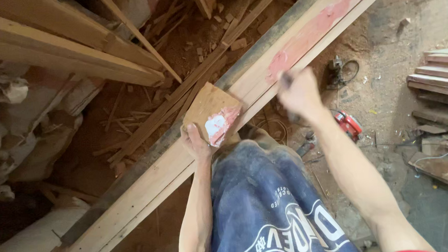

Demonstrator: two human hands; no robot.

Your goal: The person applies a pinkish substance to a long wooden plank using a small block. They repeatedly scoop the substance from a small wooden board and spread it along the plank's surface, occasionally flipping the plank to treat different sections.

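My left hand [197,142] has its grip pinched on the near corner of a flat wooden block [211,111], thumb on its top face; the block, smeared red and white at that corner, lies on the long plank [137,198] running diagonally; my right hand [298,92] is blurred above the plank's far edge, fingers curled around a small dark object [286,78], contact uncertain; a red power tool [348,124] sits on the sawdust floor [391,95] beyond.

Two bare hands, left [197,142] and right [298,92]; one square wood block [211,111]; one long plank [224,126]; one red power tool [349,123] on the floor.
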